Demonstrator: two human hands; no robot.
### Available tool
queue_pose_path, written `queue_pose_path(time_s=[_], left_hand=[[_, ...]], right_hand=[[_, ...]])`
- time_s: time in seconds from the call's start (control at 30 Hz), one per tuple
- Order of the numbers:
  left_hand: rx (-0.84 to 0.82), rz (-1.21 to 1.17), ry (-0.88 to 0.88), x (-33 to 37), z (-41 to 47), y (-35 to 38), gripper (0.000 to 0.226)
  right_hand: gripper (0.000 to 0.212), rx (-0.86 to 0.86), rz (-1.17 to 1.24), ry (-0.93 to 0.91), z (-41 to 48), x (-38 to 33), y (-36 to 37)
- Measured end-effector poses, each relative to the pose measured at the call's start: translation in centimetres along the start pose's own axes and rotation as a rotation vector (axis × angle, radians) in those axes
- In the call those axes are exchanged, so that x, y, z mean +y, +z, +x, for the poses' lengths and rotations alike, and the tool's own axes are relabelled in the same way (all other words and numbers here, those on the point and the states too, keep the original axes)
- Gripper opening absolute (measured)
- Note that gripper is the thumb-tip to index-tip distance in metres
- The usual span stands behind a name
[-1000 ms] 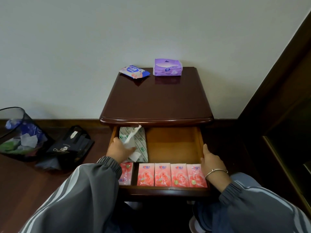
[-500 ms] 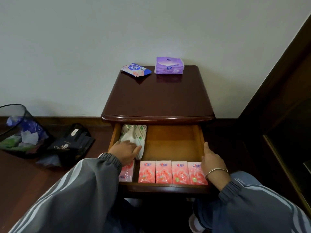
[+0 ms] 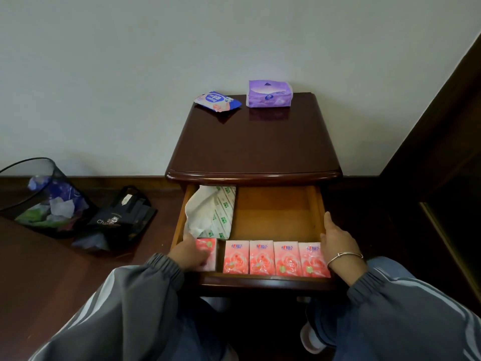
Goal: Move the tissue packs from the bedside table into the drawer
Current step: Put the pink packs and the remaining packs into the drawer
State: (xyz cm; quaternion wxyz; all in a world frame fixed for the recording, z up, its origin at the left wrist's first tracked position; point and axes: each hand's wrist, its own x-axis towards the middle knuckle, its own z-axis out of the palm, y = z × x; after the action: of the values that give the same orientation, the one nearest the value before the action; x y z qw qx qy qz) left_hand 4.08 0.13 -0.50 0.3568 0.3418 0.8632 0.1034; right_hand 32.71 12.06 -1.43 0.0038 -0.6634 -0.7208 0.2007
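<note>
Left hand: I see the left hand (image 3: 188, 256) low in the front left corner of the drawer. Its fingers are curled round the leftmost pink flower-printed pocket tissue pack (image 3: 208, 252), holding it by its left side.
Right hand: the right hand (image 3: 335, 241) rests on the drawer's right wall near the front corner, with the thumb straight along the rim. Its fingers go down the outer side, out of my sight, so I cannot tell whether they grip.
Drawer: the pale wooden drawer (image 3: 273, 212) stands pulled out beneath the table top.
Front row: four pink flower-printed pocket packs (image 3: 273, 257) lie side by side, touching, along the front wall. A narrow gap separates them from the held pack.
Soft pack: a green-and-white soft tissue pack (image 3: 221, 212) lies along the left wall behind the held pack, with a white sheet crumpled out of its top.
Table top: the dark glossy wooden bedside table (image 3: 255, 142) carries two packs at its back edge by the wall. A purple plastic tissue pack (image 3: 269, 93) sits on the right and a flat blue-and-pink wipes pack (image 3: 217, 101) on the left, near each other but apart.
Wrist: a thin silver bangle (image 3: 345, 256) circles the right wrist.
Floor: a black mesh waste bin (image 3: 44, 199) holding crumpled paper stands left of the table, with a black bag (image 3: 122, 214) just beside it.
</note>
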Motion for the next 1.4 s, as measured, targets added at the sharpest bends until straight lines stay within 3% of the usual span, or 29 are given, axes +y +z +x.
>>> queue_pose_path(time_s=[0.27, 0.33, 0.43, 0.5, 0.53, 0.63, 0.7, 0.8, 0.93, 1.0, 1.1, 1.23, 1.4], left_hand=[[-0.124, 0.089, 0.07, 0.8, 0.1, 0.9, 0.032], [-0.052, 0.215, 0.071, 1.0, -0.4, 0.7, 0.032], [0.235, 0.56, 0.12, 2.0, -0.9, 0.0, 0.025], [0.359, 0.51, 0.318, 3.2, -0.6, 0.0, 0.027], [0.331, 0.443, 0.464, 3.8, -0.2, 0.2, 0.033], [0.045, 0.377, 0.724, 5.5, 1.3, 0.9, 0.042], [-0.091, 0.472, 0.681, 6.0, 2.6, 1.1, 0.045], [-0.147, 0.57, 0.526, 6.0, 4.3, 0.6, 0.056], [-0.146, 0.305, 0.4, 4.8, 5.1, -0.8, 0.057], [-0.111, 0.269, 0.43, 4.0, 5.0, -1.5, 0.052], [0.0, 0.4, 0.564, 2.9, 5.0, -2.2, 0.041], [-0.115, 0.555, 0.457, 1.6, 5.3, -1.9, 0.041], [-0.129, 0.579, 0.407, 1.7, 4.8, -1.2, 0.042]], right_hand=[[0.062, 0.003, 0.0, -0.009, 0.1, 0.1, 0.2], [0.062, 0.0, 0.003, -0.008, 0.1, 0.1, 0.2], [0.064, -0.002, -0.009, -0.007, 0.1, 0.2, 0.3], [0.063, -0.005, -0.018, -0.008, 0.2, 0.2, 0.3], [0.063, -0.001, -0.016, -0.008, 0.2, 0.2, 0.3], [0.062, -0.003, -0.007, -0.008, 0.1, 0.2, 0.3], [0.064, -0.009, -0.005, 0.0, 0.1, 0.2, 0.3], [0.064, -0.014, -0.006, 0.004, 0.3, 0.2, 0.3], [0.062, -0.008, 0.005, -0.005, 0.4, 0.2, 0.5], [0.062, 0.005, 0.005, -0.012, 0.4, 0.3, 0.7], [0.062, 0.017, 0.007, -0.015, 0.4, 0.3, 0.8], [0.062, 0.016, -0.011, -0.035, 0.3, 0.3, 0.7], [0.062, 0.005, -0.017, -0.029, 0.3, 0.3, 0.6]])
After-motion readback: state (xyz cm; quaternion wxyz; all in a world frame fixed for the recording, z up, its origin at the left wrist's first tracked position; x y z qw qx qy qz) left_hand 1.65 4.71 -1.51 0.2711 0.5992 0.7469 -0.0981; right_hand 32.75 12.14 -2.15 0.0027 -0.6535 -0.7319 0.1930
